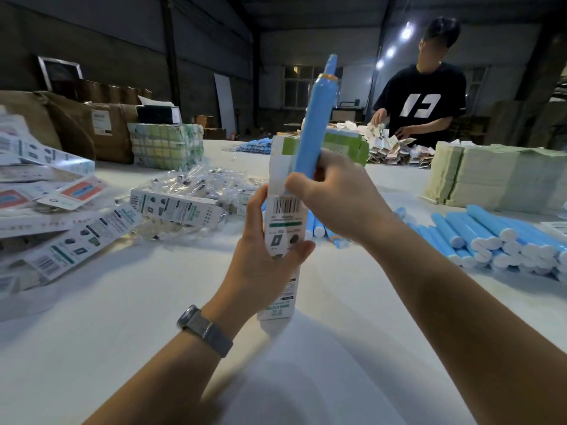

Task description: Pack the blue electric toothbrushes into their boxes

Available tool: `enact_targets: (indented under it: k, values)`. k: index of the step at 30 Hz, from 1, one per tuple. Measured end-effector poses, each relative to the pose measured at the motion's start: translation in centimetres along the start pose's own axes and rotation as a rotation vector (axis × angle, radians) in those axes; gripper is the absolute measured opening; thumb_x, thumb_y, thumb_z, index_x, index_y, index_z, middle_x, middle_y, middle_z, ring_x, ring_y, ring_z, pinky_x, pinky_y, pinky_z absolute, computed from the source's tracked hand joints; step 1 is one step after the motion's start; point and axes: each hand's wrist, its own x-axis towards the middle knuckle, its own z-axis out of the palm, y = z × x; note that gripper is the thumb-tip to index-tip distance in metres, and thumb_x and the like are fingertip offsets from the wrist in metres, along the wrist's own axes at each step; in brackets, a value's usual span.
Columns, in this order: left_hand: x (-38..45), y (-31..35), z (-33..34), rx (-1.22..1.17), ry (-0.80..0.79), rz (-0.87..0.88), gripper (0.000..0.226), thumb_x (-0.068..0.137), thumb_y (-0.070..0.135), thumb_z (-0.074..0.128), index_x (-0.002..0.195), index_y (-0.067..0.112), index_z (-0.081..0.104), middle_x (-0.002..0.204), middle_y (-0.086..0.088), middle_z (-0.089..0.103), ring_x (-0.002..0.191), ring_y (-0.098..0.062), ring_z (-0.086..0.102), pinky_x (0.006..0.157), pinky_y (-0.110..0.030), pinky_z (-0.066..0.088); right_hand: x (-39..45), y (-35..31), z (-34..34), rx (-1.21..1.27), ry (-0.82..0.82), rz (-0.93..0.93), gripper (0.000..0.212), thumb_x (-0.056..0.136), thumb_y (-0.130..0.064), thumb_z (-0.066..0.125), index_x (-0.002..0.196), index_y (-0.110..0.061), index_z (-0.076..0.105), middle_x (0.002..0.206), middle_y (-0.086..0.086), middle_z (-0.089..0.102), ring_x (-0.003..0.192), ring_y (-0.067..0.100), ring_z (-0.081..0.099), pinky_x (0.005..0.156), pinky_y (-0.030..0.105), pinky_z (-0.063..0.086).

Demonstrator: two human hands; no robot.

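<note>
- Left hand (pixel 270 240) grips a white printed box (pixel 283 228) around its middle, fingers and thumb curled round it. Box held upright above the white table (pixel 122 348), top end open, barcode facing the camera.
- Right hand (pixel 334 197) is closed round the lower part of a blue electric toothbrush (pixel 316 118), fingers wrapped on the handle. Toothbrush stands nearly upright, tilted slightly right, narrow tip up, lower end at the box's open top flap (pixel 280 167). Can't tell how far it is inside: the hand hides the bottom.
- Metal-band watch (pixel 204 329) on the left wrist.
- Pile of blue toothbrush handles (pixel 491 237) lies on the table at right, white end caps toward the camera; a few more sit just behind the hands.
- Heap of finished or flat printed boxes (pixel 61 216) at left, clear bagged small parts (pixel 196 185) behind them.
- Stack of pale green flat cartons (pixel 491 176) far right.
- Second person in a black T-shirt (pixel 420 108) stands at the far side, hands in a heap of paper leaflets (pixel 395 148).
- Brown cardboard cartons (pixel 92 127) far left.
</note>
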Motion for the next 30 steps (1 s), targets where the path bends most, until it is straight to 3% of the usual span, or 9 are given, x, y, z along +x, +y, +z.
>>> enact_targets:
  k: [6,8,12,14,17,19,23,27,30]
  values:
    - [0.1,-0.3,0.1,0.059,0.028,0.022,0.083,0.077,0.023,0.075,0.143,0.036,0.027,0.106,0.027,0.065,0.09,-0.008,0.07,0.071,-0.029,0.061,0.0,0.6,0.4,0.288,-0.099,0.067,0.028,0.092,-0.031,0.062,0.115,-0.027,0.045,0.071,-0.009,0.056,0.07,0.006,0.065,0.058,0.022,0.054]
    - [0.1,-0.4,0.2,0.049,0.035,0.028,0.081,0.078,0.021,0.075,0.143,0.032,0.029,0.103,0.025,0.066,0.087,-0.008,0.07,0.068,-0.026,0.06,-0.2,0.5,0.5,0.213,-0.051,0.001,0.022,0.094,-0.034,0.058,0.112,-0.028,0.046,0.067,-0.011,0.053,0.064,0.002,0.061,0.059,0.023,0.053]
    - [0.2,-0.4,0.2,0.033,0.035,0.023,0.079,0.078,0.017,0.076,0.142,0.028,0.03,0.103,0.02,0.067,0.089,-0.012,0.071,0.071,-0.032,0.061,-0.9,0.1,1.4,0.128,0.066,-0.073,0.03,0.093,-0.051,0.051,0.09,-0.022,0.053,0.077,-0.003,0.061,0.076,0.02,0.061,0.073,0.049,0.053]
    - [0.1,-0.4,0.2,0.032,0.035,0.022,0.078,0.078,0.017,0.076,0.142,0.027,0.031,0.102,0.019,0.068,0.089,-0.012,0.071,0.071,-0.031,0.061,-0.9,0.1,1.5,0.174,0.1,-0.09,0.022,0.092,-0.041,0.058,0.099,-0.022,0.052,0.078,-0.003,0.058,0.072,0.015,0.058,0.071,0.045,0.055]
    - [0.0,-0.2,0.2,0.036,0.028,0.02,0.08,0.078,0.019,0.075,0.142,0.033,0.029,0.102,0.019,0.068,0.087,-0.011,0.071,0.071,-0.03,0.061,-0.9,0.1,1.5,0.3,0.13,-0.044,0.049,0.079,-0.031,0.062,0.124,-0.027,0.042,0.083,-0.004,0.047,0.069,0.011,0.049,0.067,0.035,0.052]
    - [0.0,-0.1,0.2,0.028,0.021,0.023,0.08,0.078,0.019,0.075,0.141,0.037,0.028,0.102,0.021,0.068,0.086,-0.011,0.071,0.07,-0.028,0.061,-0.9,0.2,1.6,0.326,0.131,-0.037,0.05,0.076,-0.033,0.058,0.123,-0.029,0.043,0.086,-0.006,0.046,0.073,0.011,0.048,0.07,0.035,0.053]
    - [0.0,0.0,0.1,0.005,0.023,0.012,0.079,0.079,0.017,0.075,0.14,0.037,0.03,0.106,0.02,0.067,0.091,-0.011,0.071,0.07,-0.028,0.061,-0.9,0.5,2.2,0.298,0.118,-0.057,0.024,0.095,-0.041,0.057,0.106,-0.024,0.045,0.094,-0.006,0.052,0.089,0.016,0.058,0.08,0.043,0.057]
    - [0.3,0.2,-0.7,0.067,0.01,0.066,0.078,0.08,0.017,0.071,0.134,0.054,0.029,0.104,0.024,0.066,0.09,-0.01,0.07,0.071,-0.029,0.06,-1.0,0.5,2.5,0.312,0.11,-0.062,0.036,0.088,-0.034,0.061,0.115,-0.027,0.038,0.095,-0.009,0.054,0.082,0.015,0.062,0.073,0.039,0.058]
    - [0.5,0.2,-1.1,0.09,0.013,0.079,0.073,0.079,0.016,0.07,0.129,0.053,0.032,0.102,0.023,0.066,0.088,-0.01,0.069,0.072,-0.029,0.059,-1.0,0.4,2.6,0.386,0.075,-0.112,0.044,0.088,-0.022,0.059,0.126,-0.032,0.039,0.097,-0.011,0.055,0.071,0.006,0.062,0.063,0.026,0.056]
